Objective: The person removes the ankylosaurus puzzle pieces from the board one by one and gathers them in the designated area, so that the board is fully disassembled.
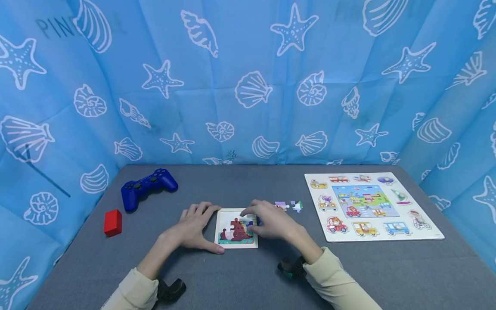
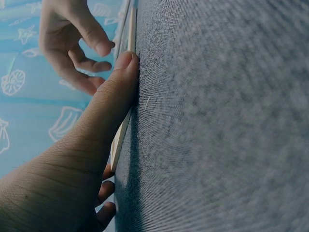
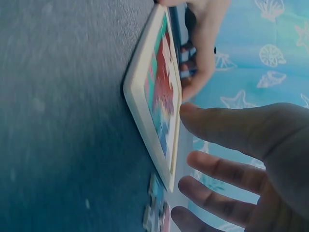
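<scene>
A small jigsaw puzzle (image 1: 236,234) in a pale wooden frame lies flat on the table, showing a reddish-brown animal over a green strip. My left hand (image 1: 195,228) holds the frame's left side, thumb along the near edge and index finger at the far left corner. Over the puzzle's right part hovers my right hand (image 1: 269,219), its fingers loosely bent. In the right wrist view its thumb (image 3: 217,123) and fingers stand apart, with nothing seen between them. Loose jigsaw pieces (image 1: 297,206) lie just beyond the right hand, some partly hidden behind it.
A large white picture board (image 1: 422,230) with vehicle pieces lies on the right. On the left are a blue game controller (image 1: 145,187) and a red block (image 1: 113,223). A blue shell-patterned curtain (image 1: 248,120) hangs behind the grey table (image 1: 232,280).
</scene>
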Available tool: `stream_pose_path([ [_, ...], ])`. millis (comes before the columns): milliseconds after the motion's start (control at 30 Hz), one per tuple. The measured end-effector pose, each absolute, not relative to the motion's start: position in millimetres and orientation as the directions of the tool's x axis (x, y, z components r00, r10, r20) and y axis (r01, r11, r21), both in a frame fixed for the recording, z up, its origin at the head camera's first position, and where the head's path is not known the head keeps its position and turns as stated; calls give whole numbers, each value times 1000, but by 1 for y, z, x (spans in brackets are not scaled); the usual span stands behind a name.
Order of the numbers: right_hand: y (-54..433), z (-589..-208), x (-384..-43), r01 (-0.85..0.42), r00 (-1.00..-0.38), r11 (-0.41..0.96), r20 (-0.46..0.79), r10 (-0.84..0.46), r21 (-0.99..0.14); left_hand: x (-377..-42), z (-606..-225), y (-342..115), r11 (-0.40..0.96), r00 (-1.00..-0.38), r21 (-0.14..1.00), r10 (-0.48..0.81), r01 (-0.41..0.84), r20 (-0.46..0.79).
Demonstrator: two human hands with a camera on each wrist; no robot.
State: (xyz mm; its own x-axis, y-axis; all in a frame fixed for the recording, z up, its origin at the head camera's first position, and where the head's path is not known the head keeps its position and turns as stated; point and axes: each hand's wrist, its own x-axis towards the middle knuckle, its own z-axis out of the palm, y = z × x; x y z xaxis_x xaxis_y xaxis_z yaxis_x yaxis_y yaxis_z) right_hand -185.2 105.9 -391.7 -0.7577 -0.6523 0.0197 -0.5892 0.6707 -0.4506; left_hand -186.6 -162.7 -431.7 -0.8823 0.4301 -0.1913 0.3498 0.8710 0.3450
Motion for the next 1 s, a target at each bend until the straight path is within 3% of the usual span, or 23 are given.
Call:
stream_pose_path([
  [1000, 77, -397, -183, -594, -723, 666, -64, -688, -451, -187, -432, -163, 867, -881, 348, 436, 356, -183],
])
